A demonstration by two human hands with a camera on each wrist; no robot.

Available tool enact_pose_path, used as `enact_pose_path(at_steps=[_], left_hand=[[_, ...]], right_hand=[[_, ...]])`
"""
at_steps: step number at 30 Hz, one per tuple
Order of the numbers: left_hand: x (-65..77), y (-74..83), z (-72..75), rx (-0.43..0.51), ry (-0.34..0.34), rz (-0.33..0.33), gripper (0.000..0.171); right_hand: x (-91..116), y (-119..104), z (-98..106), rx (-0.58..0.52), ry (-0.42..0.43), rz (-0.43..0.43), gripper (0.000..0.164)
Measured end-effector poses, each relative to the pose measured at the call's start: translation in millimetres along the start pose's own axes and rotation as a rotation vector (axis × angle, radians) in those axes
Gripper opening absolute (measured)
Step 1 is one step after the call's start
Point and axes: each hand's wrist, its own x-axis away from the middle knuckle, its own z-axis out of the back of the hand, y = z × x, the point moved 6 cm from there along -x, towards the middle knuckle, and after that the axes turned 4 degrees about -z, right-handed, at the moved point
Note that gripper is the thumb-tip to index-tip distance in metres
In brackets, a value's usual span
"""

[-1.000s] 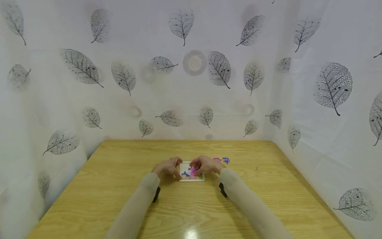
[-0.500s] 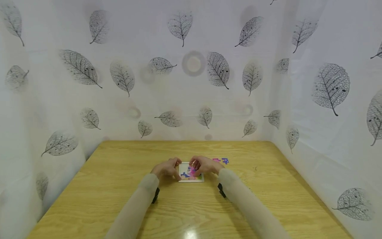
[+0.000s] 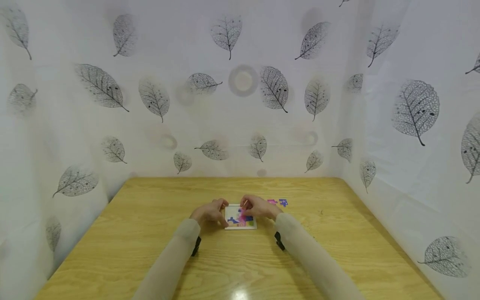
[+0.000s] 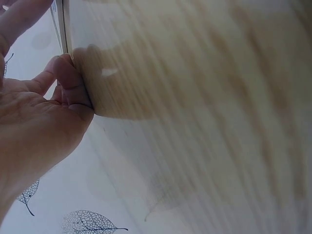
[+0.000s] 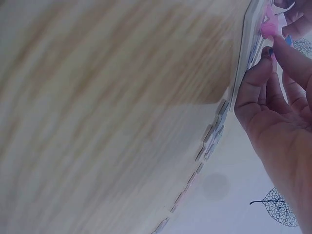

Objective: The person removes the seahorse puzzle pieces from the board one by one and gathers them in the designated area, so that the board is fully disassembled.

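Note:
A small white-rimmed puzzle tray lies on the table, part filled with blue, pink and green jigsaw pieces. My left hand holds its left side, thumb at the near corner and fingers by the far one. Over the tray's right half, my right hand pinches a pink jigsaw piece between thumb and fingers. That piece looks tilted in the right wrist view, and fingers hide part of it. In the left wrist view, the left hand touches the tray's edge.
Loose pink and blue-purple jigsaw pieces lie beyond the right hand. The wooden table extends around the tray. A leaf-patterned curtain surrounds the table at the back and sides.
My right hand has shifted slightly, its fingertips turning the pink jigsaw piece a little over the tray. The left hand stays at the tray's left side.

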Motion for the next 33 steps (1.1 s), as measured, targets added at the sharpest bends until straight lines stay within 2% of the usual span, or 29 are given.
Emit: enact_pose_path(at_steps=[3, 10, 15, 23, 33], left_hand=[[0.4, 0.6, -1.4, -0.011, 0.001, 0.005, 0.074], [0.1, 2.0, -1.4, -0.013, 0.006, 0.011, 0.074], [-2.1, 0.1, -1.2, 0.011, 0.016, 0.040, 0.073], [-2.5, -2.6, -1.3, 0.057, 0.014, 0.042, 0.076], [1.2, 0.4, -0.4, 0.056, 0.011, 0.038, 0.076]], right_hand=[[2.7, 1.2, 0.9, -0.024, 0.024, 0.000, 0.015], [5.4, 6.0, 5.7, -0.210, 0.033, -0.014, 0.013], [7.9, 7.9, 13.8, -0.298, 0.023, 0.016, 0.016], [17.5, 17.1, 26.1, -0.294, 0.032, 0.035, 0.024], [29.7, 30.5, 44.5, -0.250, 0.049, 0.055, 0.039]])
